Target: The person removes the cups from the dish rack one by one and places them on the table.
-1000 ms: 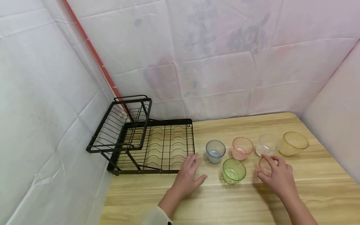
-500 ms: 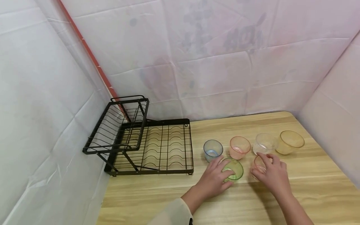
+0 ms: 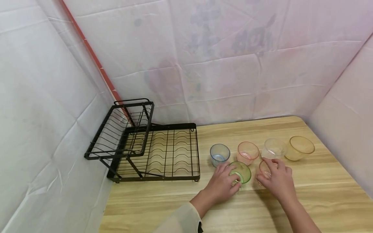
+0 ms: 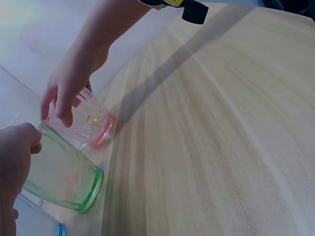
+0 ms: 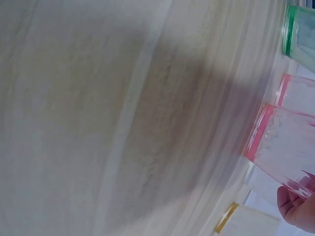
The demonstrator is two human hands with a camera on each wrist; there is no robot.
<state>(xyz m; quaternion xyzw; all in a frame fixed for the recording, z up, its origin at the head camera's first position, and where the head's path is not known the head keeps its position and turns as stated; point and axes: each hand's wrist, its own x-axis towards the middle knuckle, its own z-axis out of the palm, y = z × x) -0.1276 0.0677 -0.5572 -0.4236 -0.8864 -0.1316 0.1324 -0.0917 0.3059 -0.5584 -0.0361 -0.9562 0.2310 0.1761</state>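
My left hand (image 3: 220,183) holds the near-left rim of a clear green glass bowl (image 3: 244,173), thumb on the near side and fingers at the left. In the left wrist view, the fingertips bend over the top edge of that green bowl (image 4: 64,169), which stands upright on the table. To its right, my right hand (image 3: 279,179) grips the rim of a pinkish glass bowl (image 3: 264,167) between thumb and fingers. The right wrist view has this pink bowl (image 5: 283,142) with its base at the tabletop; most of the hand falls outside that view.
Behind stand a blue bowl (image 3: 220,155), another pink bowl (image 3: 247,153), a colourless bowl (image 3: 273,148) and a yellow bowl (image 3: 300,149). A black two-tier dish rack (image 3: 154,178) occupies the left of the wooden table (image 3: 244,216). Cloth-covered walls (image 3: 215,81) enclose the back and sides.
My left hand has moved right from beside the dish rack to the green bowl and taken its rim. The right hand stays on the pink bowl. The head view has shifted slightly.
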